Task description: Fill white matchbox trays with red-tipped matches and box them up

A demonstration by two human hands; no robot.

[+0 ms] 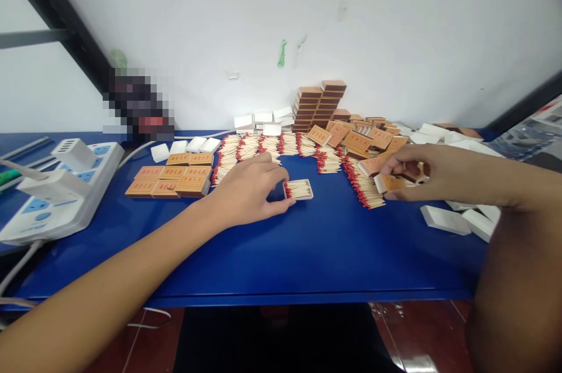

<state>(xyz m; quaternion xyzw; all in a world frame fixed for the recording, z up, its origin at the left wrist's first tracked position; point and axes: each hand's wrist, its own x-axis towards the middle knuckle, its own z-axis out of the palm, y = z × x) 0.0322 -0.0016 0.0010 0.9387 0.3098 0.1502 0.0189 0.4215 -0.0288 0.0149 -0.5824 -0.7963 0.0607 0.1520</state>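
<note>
Now left hand pinches white match tray; right hand pinches orange sleeve.

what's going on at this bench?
A person works bare-handed at a blue table. The left hand pinches the end of a white tray full of matches; the right hand grips an orange matchbox beside the matchbox pile. Behind, loose matches lie in rows; closed boxes sit at left.
</note>
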